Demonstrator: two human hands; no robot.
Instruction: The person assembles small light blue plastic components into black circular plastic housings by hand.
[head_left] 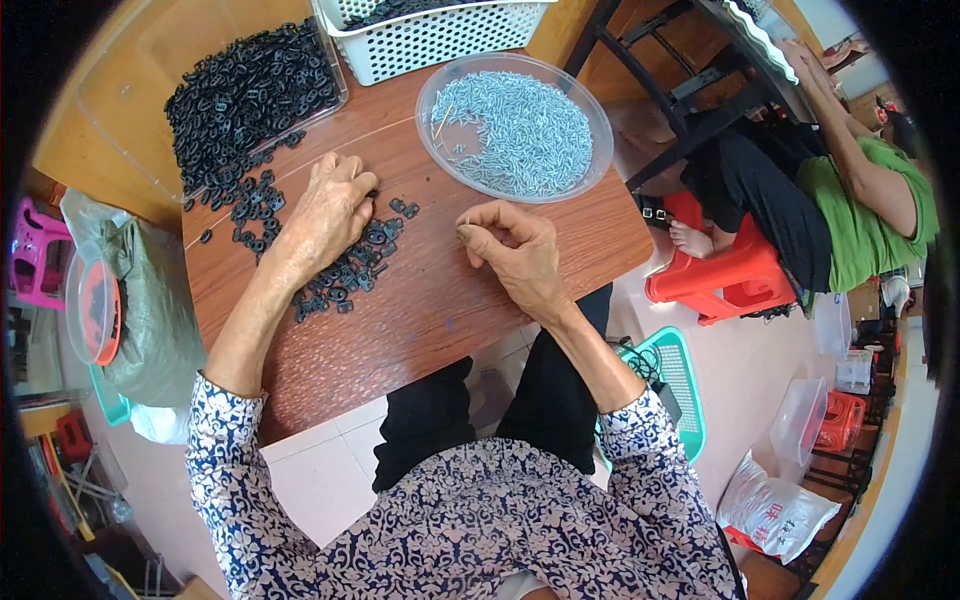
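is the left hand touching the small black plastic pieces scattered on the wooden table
Touching. In the head view the left hand lies palm-down on the scattered small black plastic pieces on the brown wooden table, its fingers overlapping them with no gap.

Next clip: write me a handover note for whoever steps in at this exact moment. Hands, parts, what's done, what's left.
Left hand: palm down on the loose black plastic pieces on the wooden table; grip not visible.
Right hand: fingers pinched, seemingly on one small metal pin, too small to confirm.
Supplies: metal pins in the clear round dish; more black pieces in the clear tray.
Done: no finished pile visible.
Left: both supplies remain large.
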